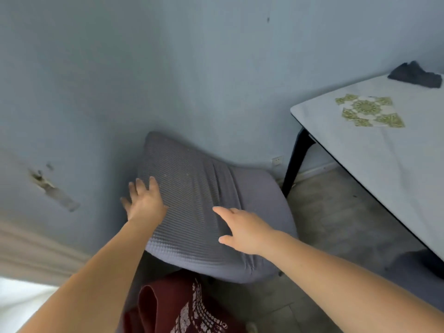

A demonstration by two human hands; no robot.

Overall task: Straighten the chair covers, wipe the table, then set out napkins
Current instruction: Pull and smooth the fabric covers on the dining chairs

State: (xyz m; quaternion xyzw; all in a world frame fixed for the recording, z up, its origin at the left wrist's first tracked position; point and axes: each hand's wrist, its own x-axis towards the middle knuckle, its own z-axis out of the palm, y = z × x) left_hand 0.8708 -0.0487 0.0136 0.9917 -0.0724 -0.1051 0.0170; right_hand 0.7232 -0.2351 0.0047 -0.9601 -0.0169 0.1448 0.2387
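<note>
Left hand [144,203]: fingers [138,187] spread apart and extended, palm flat against the left edge of the chair cover [192,200], gripping nothing. Far left: blue wall [96,92] with one patch of chipped paint [50,188]; chair backrest close to this wall, little free room on that side.

Centre: one chair, fitted with one grey ribbed chair cover over backrest and seat. Creases gathered where backrest meets seat. Lower front corner of the cover bunched.

Right hand [245,230]: fingers loosely parted, index finger [219,211] extended, hovering over or lightly touching the cover near the creases; contact not determinable. Nothing held.

Bottom centre: dark red printed garment [182,308] of the person.

Right of chair: open strip of grey floor [336,224] between seat and table [396,164], clear for movement. One black table leg [296,162] visible near the wall. Table edge running diagonally, rounded near corner.

On the table: one patterned green-and-white napkin [370,110], lying flat, well apart from the chair. One dark crumpled cloth [415,75] at the far edge, apart from the napkin.
</note>
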